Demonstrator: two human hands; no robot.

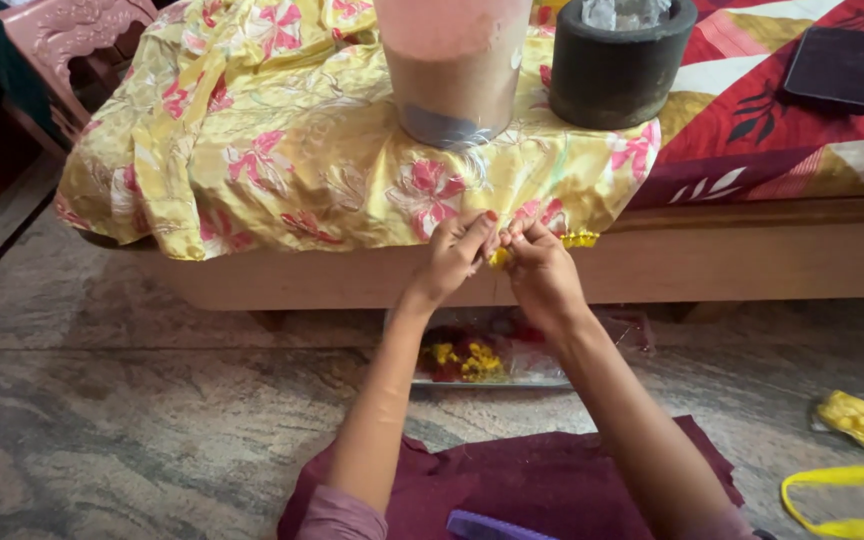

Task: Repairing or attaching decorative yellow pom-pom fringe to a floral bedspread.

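A: Entry, head view. Both hands are raised in front of the wooden bed frame [752,262]. The left hand [449,256] has its fingers pinched together at the tips. The right hand [540,272] is curled narrow, fingertips meeting the left's. Between them sits a small yellow flower [499,257], marigold-like, gripped from both sides.

B: Why held so high and so close?

A: My reading: the flower is small and soft, so a fingertip pinch from two sides steadies it, and lifting it toward the eyes makes fine work easier. I cannot tell whether a thread or needle runs through it; nothing that thin resolves here.

B: Appearance of the flower?

A: Bright yellow, ruffled, mostly hidden by the fingers. A second scrap of yellow petals [581,239] shows just right of the right hand, against the bed edge.

B: Supply?

A: A clear plastic sheet with yellow and dark red flowers [464,358] lies on the stone floor [152,420] directly beneath the forearms, near enough for a quick reach. A maroon cloth [512,480] covers the lap, probably to catch loose petals.

B: On the bed?

A: A yellow floral satin cloth [282,130] drapes the edge, bearing a pinkish tall container [452,65] and a dark round stone mortar [617,65], well apart from the hands.
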